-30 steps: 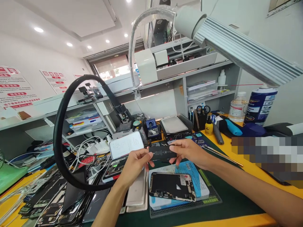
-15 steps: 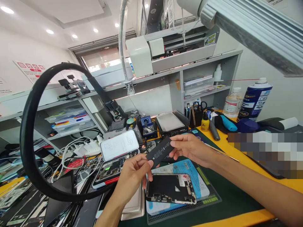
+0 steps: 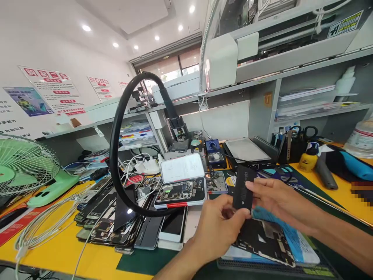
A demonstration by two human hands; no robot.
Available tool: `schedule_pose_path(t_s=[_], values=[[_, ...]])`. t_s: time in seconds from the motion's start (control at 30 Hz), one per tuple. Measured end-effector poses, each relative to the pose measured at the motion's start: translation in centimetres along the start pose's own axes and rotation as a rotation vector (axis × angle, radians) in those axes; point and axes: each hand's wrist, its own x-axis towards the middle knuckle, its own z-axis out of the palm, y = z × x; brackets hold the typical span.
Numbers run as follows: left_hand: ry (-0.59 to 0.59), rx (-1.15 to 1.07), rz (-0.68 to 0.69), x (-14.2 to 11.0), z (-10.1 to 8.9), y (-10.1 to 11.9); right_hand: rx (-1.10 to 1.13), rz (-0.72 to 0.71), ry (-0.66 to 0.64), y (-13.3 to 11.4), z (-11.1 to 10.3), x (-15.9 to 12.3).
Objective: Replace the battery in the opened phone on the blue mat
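Note:
A flat black phone battery [image 3: 242, 190] with faint print is held up between my two hands. My left hand [image 3: 220, 223] pinches its lower end between thumb and fingers. Along its right edge, my right hand [image 3: 269, 194] grips it with thumb and fingertips. Below them lies a phone screen assembly [image 3: 266, 241], dark inner side up, with a white triangle on it; my left hand hides part of it. It rests on a blue and white packet [image 3: 305, 251] over a dark mat.
An opened phone lies in a hinged white case [image 3: 183, 169] left of my hands. A black hose [image 3: 115, 155] loops up over stacked phone parts [image 3: 101, 217]. A green fan [image 3: 29, 171] stands far left. At right are a yellow bottle [image 3: 309, 157] and scissors [image 3: 303, 132].
My view has swung left, bringing the fan and wall posters in. The battery has turned from slanting to nearly upright, and my right hand now grips its side edge.

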Motion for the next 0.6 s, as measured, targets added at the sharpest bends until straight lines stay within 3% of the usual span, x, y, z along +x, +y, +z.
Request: schedule_pose_path(t_s=[0.07, 0.17, 0.27, 0.37, 0.47, 0.6], values=[[-0.053, 0.041, 0.13, -0.5, -0.8, 0.0, -0.003, -0.005, -0.009, 0.2, 0.5, 0.2], [-0.027, 0.16, 0.223, -0.6, -4.8, -1.4, -0.009, 0.012, 0.023, 0.1, 0.4, 0.4], [0.102, 0.366, 0.14, 0.3, -10.2, -4.1, -0.005, 0.033, 0.039, 0.0, -0.2, 0.3], [0.057, 0.613, 0.018, 1.7, -14.1, -6.5, 0.014, 0.033, 0.039, -0.1, -0.3, 0.1], [-0.049, 0.767, -0.025, 2.7, -15.6, -7.5, 0.037, 0.022, 0.041, -0.1, 0.0, 0.0], [-0.14, 0.855, -0.011, 3.4, -16.0, -7.4, 0.056, -0.005, 0.048, -0.3, 0.4, 0.1]])
